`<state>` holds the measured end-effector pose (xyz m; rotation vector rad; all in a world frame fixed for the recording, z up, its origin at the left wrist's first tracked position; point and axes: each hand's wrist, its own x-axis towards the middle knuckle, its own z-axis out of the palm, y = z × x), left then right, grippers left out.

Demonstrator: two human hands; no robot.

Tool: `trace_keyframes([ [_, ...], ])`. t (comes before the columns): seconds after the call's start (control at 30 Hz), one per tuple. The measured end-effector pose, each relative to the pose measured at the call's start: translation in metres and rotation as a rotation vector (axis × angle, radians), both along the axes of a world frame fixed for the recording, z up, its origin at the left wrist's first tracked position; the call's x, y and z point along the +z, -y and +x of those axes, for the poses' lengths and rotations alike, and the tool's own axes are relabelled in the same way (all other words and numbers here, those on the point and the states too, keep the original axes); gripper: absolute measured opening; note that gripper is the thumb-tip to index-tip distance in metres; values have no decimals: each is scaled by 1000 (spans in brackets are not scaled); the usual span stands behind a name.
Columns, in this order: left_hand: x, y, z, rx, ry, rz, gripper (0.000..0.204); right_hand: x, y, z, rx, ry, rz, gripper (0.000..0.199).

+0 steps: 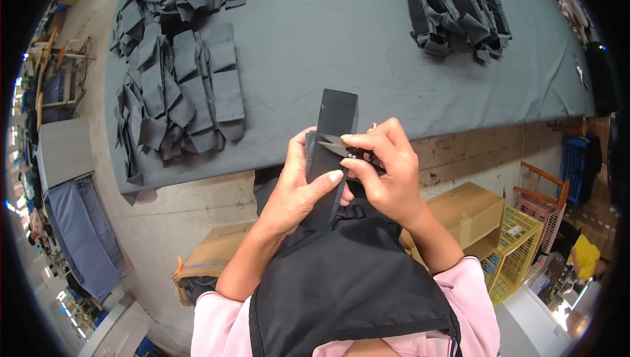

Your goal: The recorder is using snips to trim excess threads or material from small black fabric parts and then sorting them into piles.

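A flat dark strip of fabric point(338, 111) stands out in front of my body, close to the table's near edge. My left hand point(289, 193) is closed around it, thumb lying across its face and the other fingers behind. In my right hand point(392, 172) is a small pair of thread snips point(335, 146), pinched between thumb and fingers. Their pointed metal blades lie over the strip, just above my left thumb. Whether the blade tips touch the cloth, I cannot tell. My fingers partly cover the snips' dark handle.
Grey cloth covers the table point(321, 35). Piles of grey fabric pieces point(187, 88) lie at its left, and bundled dark strips point(456, 9) at its far right. Below stand a cardboard box point(469, 216) and a yellow crate point(522, 242). Someone in yellow point(584, 255) is farther right.
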<state>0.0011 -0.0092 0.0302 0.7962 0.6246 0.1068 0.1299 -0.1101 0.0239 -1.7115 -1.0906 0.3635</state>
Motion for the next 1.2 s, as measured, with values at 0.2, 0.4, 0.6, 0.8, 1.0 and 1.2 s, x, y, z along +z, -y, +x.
trace_keyframes([
  [0.2, -1, -1, 0, -63, -1, 74, 70, -1, -3, 9, -64, -324, 40, 22],
  [0.4, -12, -16, 2, -251, 227, -80, 52, -7, -7, 27, 240, -1286, 104, 16],
  [0.6, -33, -6, 19, -143, 309, -378, 33, -10, -3, 18, -83, -965, 132, 14],
  [0.8, -19, -8, 20, -156, 160, -134, 48, 18, 1, 52, 33, -118, -81, 24],
  [1.0, -13, -13, 16, -192, 27, 346, 35, 18, -6, 58, 284, -29, -173, 10],
  [1.2, -7, -12, 22, -98, 24, 1049, 38, -10, 6, 43, 144, -1474, 156, 10],
])
